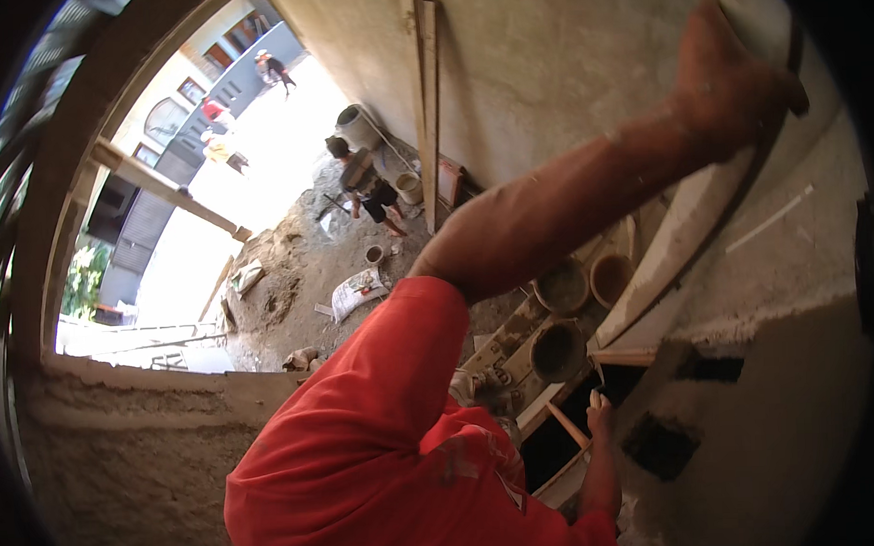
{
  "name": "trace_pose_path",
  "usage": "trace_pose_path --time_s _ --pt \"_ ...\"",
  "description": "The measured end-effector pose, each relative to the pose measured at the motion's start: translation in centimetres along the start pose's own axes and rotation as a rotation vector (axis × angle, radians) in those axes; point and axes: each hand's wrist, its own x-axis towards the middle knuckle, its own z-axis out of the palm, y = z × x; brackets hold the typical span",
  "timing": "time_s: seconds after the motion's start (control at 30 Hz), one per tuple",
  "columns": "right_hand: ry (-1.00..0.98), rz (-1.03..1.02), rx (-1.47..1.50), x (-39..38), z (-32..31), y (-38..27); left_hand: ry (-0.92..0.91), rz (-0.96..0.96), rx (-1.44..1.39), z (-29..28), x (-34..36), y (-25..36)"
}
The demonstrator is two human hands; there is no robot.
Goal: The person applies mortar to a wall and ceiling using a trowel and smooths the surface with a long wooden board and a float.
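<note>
My left arm, in a red sleeve, reaches across to the upper right. My left hand [724, 85] is closed round the edge of a long pale board [681, 231] that lies along the wall and looks bent in this view. Lower down, my right hand [601, 421] is closed on the handle of a small trowel [596, 398], whose thin metal part points up toward the board's lower end. Wet-looking grey plaster [780, 434] covers the wall beside the right hand. Two dark square holes, one a recess [661, 446], open in it.
Mortar-stained buckets [558, 352] stand on planks [507, 348] below me. Down on the ground, a person [364, 179] stands by a sand heap [275, 269], a grey drum [358, 128] and a white sack [358, 293]. Tall timbers [431, 119] lean on the wall. Several people are outside.
</note>
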Motion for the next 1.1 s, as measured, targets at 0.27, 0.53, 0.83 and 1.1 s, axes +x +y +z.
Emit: trace_pose_path --time_s 0.27,0.53,0.83,1.1 --pt "-0.033 0.2 0.425 -6.1 -2.2 -0.8 -0.026 -0.897 -0.144 -4.2 -5.3 -0.2" --pt "0.126 0.15 0.801 -12.0 -4.2 -7.5 0.135 -0.987 0.036 -2.4 -10.1 -5.2" --pt "0.346 -0.474 1.14 -23.3 -10.2 -22.6 0.097 -0.997 0.224 1.5 -14.7 -7.8" --pt "0.385 -0.343 0.906 -17.4 -0.8 -23.2 0.199 -0.974 -0.006 2.5 -13.5 -6.4"
